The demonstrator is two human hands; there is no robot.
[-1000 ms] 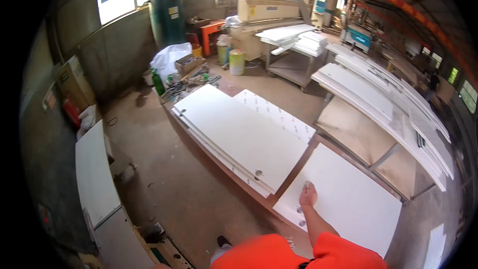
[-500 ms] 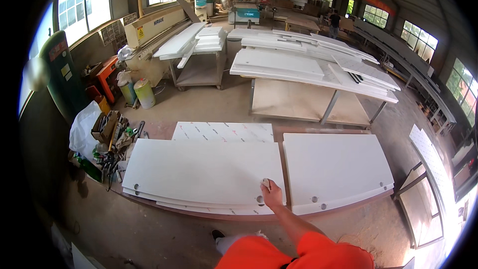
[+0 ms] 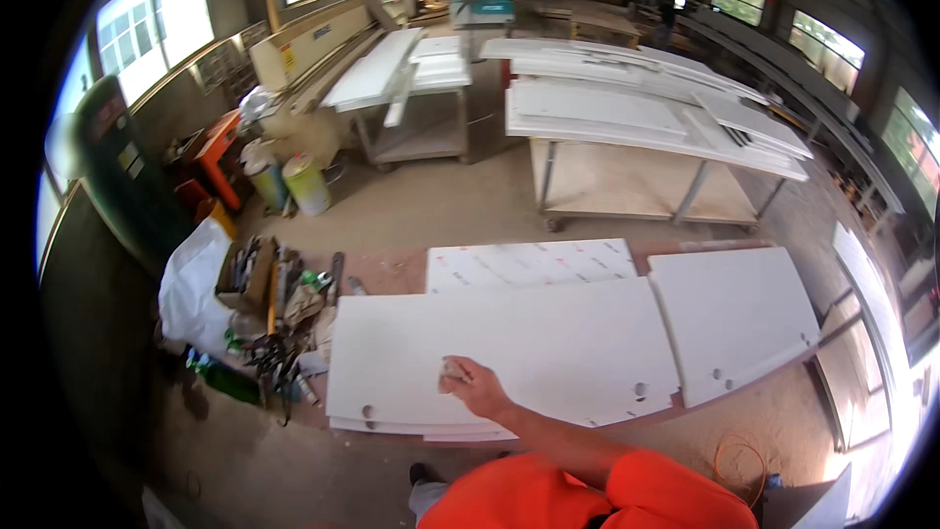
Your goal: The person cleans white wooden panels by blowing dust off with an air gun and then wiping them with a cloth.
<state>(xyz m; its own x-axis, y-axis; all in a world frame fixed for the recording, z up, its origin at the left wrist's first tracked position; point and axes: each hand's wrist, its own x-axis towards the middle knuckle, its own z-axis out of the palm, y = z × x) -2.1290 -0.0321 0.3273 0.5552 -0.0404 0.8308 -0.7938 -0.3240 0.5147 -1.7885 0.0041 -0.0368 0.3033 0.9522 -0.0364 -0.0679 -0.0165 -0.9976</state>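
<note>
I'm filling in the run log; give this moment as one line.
right hand: fist on large white panel, maybe gripping something small | left hand: not in view | beside: second white panel, tool pile

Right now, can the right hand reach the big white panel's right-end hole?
Probably yes: the right hand is on that white panel, with only bare surface between it and the hole.

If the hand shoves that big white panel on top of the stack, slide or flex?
The big white panel looks flat, rigid and smooth-faced, lying on similar boards, so it would likely slide rather than bend. It is broad and thin, so probably heavy and awkward for one hand; lifted by one edge it might sag slightly. Nothing suggests rolling or tipping.
</note>
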